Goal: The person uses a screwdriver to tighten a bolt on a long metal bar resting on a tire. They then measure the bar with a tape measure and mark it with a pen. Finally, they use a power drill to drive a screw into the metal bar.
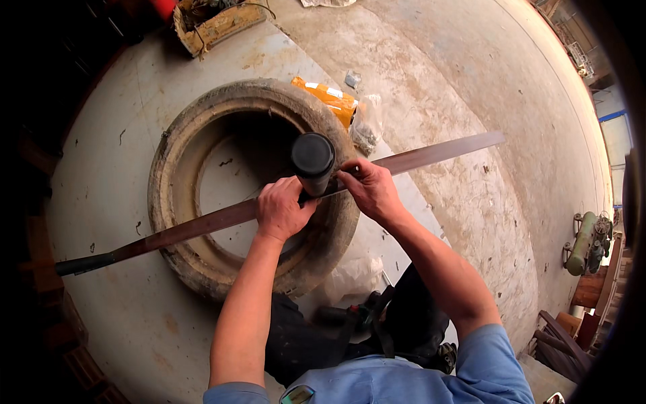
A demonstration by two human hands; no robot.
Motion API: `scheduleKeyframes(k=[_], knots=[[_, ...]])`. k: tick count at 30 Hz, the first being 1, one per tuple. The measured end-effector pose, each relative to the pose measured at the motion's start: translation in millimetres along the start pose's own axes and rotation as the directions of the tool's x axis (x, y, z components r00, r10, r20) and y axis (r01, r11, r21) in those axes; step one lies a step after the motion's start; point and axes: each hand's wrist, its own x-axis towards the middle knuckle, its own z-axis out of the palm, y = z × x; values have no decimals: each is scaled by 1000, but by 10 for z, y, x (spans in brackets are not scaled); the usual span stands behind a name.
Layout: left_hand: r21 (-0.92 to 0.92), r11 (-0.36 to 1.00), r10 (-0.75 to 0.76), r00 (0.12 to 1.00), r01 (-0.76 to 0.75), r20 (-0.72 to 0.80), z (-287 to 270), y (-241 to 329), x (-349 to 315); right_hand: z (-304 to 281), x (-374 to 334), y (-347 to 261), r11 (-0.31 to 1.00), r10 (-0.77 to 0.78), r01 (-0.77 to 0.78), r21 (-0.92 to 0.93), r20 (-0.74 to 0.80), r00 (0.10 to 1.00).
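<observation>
A long, flat, reddish-brown bar (202, 225) with a black-wrapped left end lies slantwise across a worn, dirt-covered tyre (168, 175). Near the bar's middle, a dark cylinder with a round black top (313, 156) rises toward me; how it meets the bar is hidden. My left hand (282, 207) is closed round the bar, just left of the cylinder's base. On the cylinder's right side, my right hand (369, 188) has thumb and forefinger pinched together beside the bar. Whatever small thing sits between those fingertips is too small to make out.
Beyond the tyre lie an orange package (330, 97) and a clear plastic bag (367, 124) of small parts. A dirty tray-like box (219, 28) stands at the far left. Close to my legs are a crumpled plastic bag (353, 277) and a partly hidden tool (360, 315).
</observation>
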Motion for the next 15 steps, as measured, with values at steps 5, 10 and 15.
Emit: scheduleKeyframes(k=[5,10,15], knots=[[-3,1000,-4,1000,4,2,4,-10,-2,14,0,1,1000,-16,16,-11,2,1000],[1,1000,-4,1000,4,4,0,-4,-4,24,-2,-20,999,-30,30,-26,14,999],[-13,1000,2,1000,-2,4,11,-7,2,38,9,38,990,-135,136,-34,26,991]])
